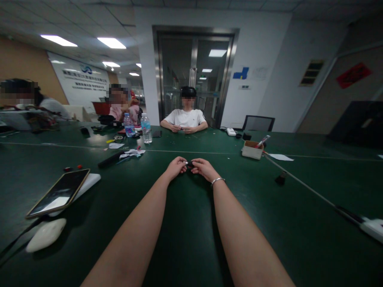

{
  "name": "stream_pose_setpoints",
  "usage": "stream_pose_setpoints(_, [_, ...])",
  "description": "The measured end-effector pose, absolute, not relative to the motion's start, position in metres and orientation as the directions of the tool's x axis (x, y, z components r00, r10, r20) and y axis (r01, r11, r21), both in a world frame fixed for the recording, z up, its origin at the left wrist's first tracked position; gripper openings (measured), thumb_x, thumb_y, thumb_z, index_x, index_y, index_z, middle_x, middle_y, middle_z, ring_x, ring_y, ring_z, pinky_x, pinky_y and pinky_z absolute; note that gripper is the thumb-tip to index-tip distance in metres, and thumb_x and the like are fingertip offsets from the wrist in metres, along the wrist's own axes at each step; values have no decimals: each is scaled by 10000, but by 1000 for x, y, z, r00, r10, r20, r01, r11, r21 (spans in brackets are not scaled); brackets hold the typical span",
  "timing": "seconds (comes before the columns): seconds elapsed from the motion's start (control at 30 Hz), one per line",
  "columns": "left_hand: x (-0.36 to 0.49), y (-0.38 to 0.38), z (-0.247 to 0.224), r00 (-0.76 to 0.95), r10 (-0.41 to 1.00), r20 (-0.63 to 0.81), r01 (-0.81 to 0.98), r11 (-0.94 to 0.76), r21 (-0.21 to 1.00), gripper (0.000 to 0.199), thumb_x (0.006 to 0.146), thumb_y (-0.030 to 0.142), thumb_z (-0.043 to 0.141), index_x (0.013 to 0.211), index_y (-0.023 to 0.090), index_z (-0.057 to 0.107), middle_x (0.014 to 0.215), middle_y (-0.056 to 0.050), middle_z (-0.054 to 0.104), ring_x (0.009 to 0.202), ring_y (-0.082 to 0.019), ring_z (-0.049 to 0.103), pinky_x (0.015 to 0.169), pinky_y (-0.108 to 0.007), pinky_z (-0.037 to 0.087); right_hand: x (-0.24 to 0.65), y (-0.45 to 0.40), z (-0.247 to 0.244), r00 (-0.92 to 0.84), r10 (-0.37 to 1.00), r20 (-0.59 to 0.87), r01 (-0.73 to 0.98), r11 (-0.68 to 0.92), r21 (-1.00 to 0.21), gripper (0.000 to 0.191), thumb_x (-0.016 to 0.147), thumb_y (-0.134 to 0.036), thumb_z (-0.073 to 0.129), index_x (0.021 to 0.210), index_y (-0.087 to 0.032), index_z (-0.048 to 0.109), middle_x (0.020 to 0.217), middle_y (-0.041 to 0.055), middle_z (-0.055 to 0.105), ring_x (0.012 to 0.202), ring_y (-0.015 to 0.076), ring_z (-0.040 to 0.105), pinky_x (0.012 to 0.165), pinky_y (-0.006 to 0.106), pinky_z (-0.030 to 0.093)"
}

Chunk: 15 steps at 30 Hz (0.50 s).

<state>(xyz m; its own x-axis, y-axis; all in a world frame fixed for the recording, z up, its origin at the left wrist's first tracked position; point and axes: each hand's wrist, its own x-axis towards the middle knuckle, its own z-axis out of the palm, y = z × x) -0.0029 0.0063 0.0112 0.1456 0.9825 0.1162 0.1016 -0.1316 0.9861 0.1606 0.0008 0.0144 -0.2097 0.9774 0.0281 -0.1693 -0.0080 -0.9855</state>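
Note:
Both hands meet over the middle of the green table (191,223). Between them is a small black object with a silvery end (189,163), too small to name for certain. My left hand (176,167) is closed, its fingertips pinching the silvery end. On the black end, my right hand (204,168) is closed in a similar pinch, with a metal bangle (218,181) at that wrist. The fingers partly cover the object.
At left lie a phone (61,192) and a pale rounded device (47,235). Water bottles (146,129) stand further back. A small box (253,150) and a cable (302,185) are at right. A person (186,118) sits opposite; two others sit at the far left.

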Motion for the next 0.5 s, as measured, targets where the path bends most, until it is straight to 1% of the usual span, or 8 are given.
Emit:
stream_pose_setpoints(0.07, [-3,9,8,142,980,137,96,-152,984,83,828,216,533,866,143,521,570,13,583,478,-72,541,478,-175,398,161,1,14,-208,978,23,-172,-14,-985,116,814,-99,611,920,-118,568,662,51,668,513,105,635,483,190,536])
stream_pose_setpoints(0.2, [-4,13,2,115,983,146,105,-158,982,191,841,327,543,813,139,521,558,3,585,470,-74,534,496,-190,421,161,2,14,-207,978,18,-168,-17,-986,112,812,-91,612,911,-118,565,652,47,661,512,105,637,484,183,532])
stream_pose_setpoints(0.37, [-6,14,-1,79,978,191,215,-204,955,330,809,466,543,724,147,553,570,-3,586,489,-91,545,513,-215,451,161,1,15,-210,977,25,-154,-8,-988,126,815,-88,609,931,-118,568,656,36,658,507,99,637,489,179,537])
stream_pose_setpoints(0.5, [-8,15,-1,53,979,198,268,-205,941,415,792,555,507,710,153,575,584,-10,594,490,-105,553,505,-228,455,160,1,15,-225,974,25,-130,-5,-992,153,812,-77,607,958,-110,574,673,39,666,509,95,640,494,173,540])
